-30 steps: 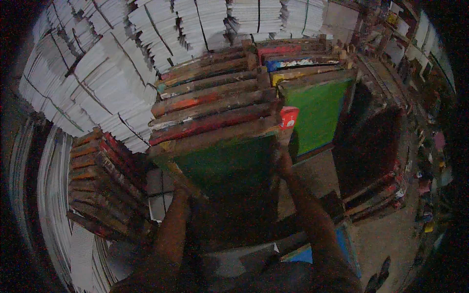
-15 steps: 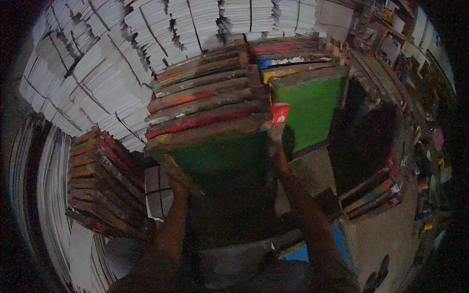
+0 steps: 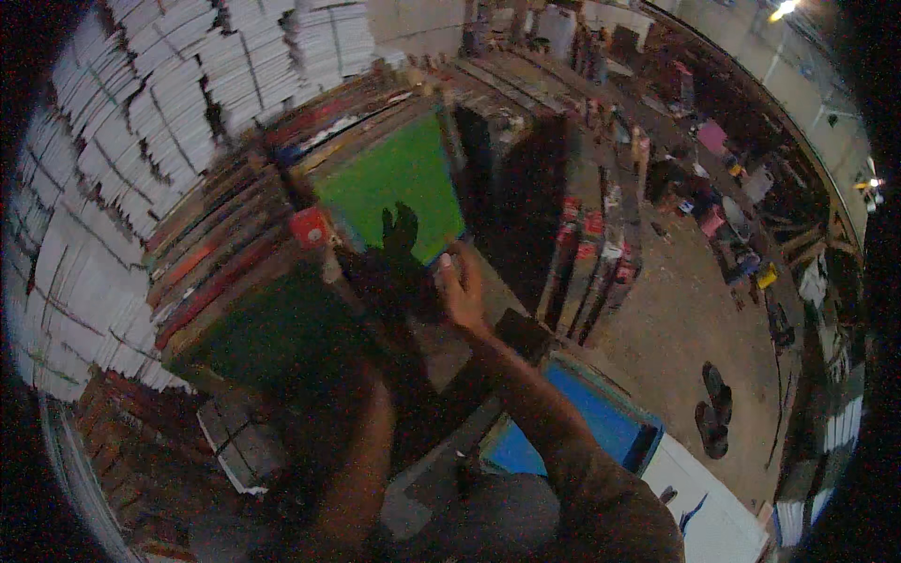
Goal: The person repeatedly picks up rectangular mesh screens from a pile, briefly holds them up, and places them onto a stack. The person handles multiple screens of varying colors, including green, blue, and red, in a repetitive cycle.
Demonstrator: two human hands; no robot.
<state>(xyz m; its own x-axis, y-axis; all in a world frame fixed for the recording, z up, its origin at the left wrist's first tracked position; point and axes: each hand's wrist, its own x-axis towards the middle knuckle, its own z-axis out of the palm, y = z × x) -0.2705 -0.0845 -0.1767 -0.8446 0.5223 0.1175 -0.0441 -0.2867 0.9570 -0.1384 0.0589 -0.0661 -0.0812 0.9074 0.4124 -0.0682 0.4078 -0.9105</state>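
Several wooden-edged screen frames lean in two side-by-side rows. The front one of the right row has a bright green face (image 3: pixel 394 183). At its lower right corner is my right hand (image 3: pixel 462 289), fingers pointing up and apart, with a hand-shaped shadow on the green face. Whether the fingertips touch the frame I cannot tell. A dark green frame (image 3: pixel 272 324) stands at the front of the left row in deep shadow. My left hand (image 3: pixel 373 375) is low beside it, its fingers lost in the dark. A red tag (image 3: pixel 308 228) sits between the rows.
Tall stacks of white sheets (image 3: pixel 94 225) rise behind and left. A blue-faced frame (image 3: pixel 563 413) lies near my right forearm, by a white board (image 3: pixel 704 507). More frames (image 3: pixel 591 263) stand to the right. Dark sandals (image 3: pixel 715 413) lie on the floor.
The view has swung right. My right hand has left the side of the dark green frame and moved right to the bright green frame's lower corner. My left hand has sunk into shadow.
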